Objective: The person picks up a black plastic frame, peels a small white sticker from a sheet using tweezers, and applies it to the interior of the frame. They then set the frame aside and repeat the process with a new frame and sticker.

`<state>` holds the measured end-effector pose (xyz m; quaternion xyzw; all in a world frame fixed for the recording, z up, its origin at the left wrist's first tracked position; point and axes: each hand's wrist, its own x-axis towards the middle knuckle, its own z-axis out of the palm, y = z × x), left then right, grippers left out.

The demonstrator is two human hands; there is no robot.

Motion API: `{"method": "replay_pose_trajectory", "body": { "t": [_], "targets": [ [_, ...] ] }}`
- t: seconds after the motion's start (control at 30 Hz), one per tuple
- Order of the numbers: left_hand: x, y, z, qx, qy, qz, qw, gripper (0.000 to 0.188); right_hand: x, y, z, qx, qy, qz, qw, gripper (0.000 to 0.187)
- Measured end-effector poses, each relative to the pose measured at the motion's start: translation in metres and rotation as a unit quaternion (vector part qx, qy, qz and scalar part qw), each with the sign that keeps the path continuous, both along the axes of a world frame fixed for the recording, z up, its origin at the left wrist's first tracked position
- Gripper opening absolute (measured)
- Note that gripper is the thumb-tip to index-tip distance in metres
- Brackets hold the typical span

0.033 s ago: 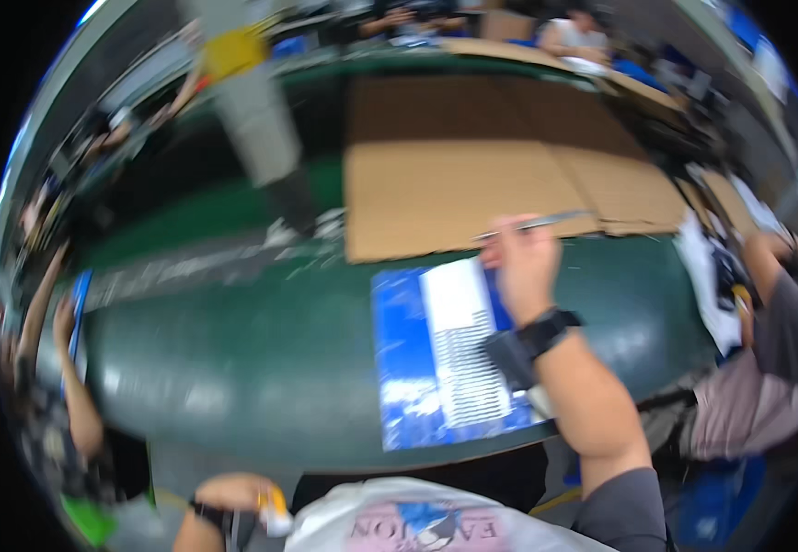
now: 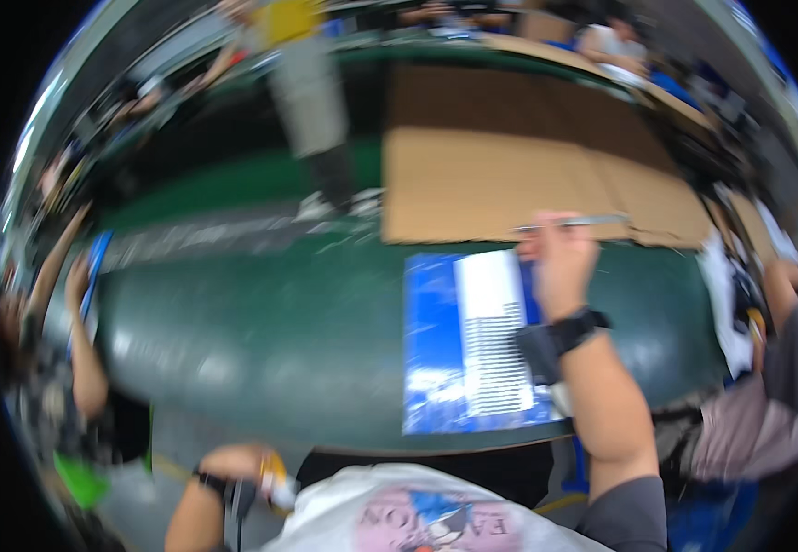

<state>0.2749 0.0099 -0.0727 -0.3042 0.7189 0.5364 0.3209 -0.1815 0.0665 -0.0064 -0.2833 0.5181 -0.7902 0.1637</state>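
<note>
My right hand (image 2: 562, 262), blurred, is closed around a thin silver tool (image 2: 601, 220) that points right over the cardboard's near edge; its exact kind is unclear. Below that hand, on the green table, lies a shiny blue plastic packet (image 2: 433, 350). A white printed sheet (image 2: 494, 354) rests on the packet, partly covered by my right wrist. My left hand (image 2: 241, 462) is low at the left, off the table's near edge. It is closed on a yellow-and-white object (image 2: 276, 480), too blurred to name.
A large flat cardboard sheet (image 2: 482, 184) covers the table's far right. The green tabletop (image 2: 261, 331) extends left. A grey post with a yellow band (image 2: 311, 101) rises beyond. Co-workers' arms (image 2: 86, 368) show at left, another person (image 2: 762, 405) at right, others at the back.
The whole scene has shifted right and slightly up in the picture. My right hand stays above the packet's far right corner with the silver tool; my left hand keeps its grip.
</note>
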Motion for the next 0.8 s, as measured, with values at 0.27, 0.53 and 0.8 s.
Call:
{"method": "replay_pose_trajectory", "body": {
  "t": [0.27, 0.53, 0.8],
  "targets": [
    [0.02, -0.003, -0.189, -0.131, 0.166, 0.627, 0.749, 0.015, -0.009, 0.0, -0.013, 0.01, 0.1, -0.02, 0.995, 0.012],
    [-0.026, -0.059, -0.248, -0.617, 0.209, 0.221, 0.726, 0.03, -0.002, 0.004, -0.013, 0.031, 0.074, -0.03, 0.996, 0.01],
    [-0.3, -0.15, -0.168, -0.482, 0.473, -0.029, 0.737, 0.03, -0.008, 0.006, -0.012, 0.015, -0.021, -0.037, 0.999, 0.01]
  ]
}}
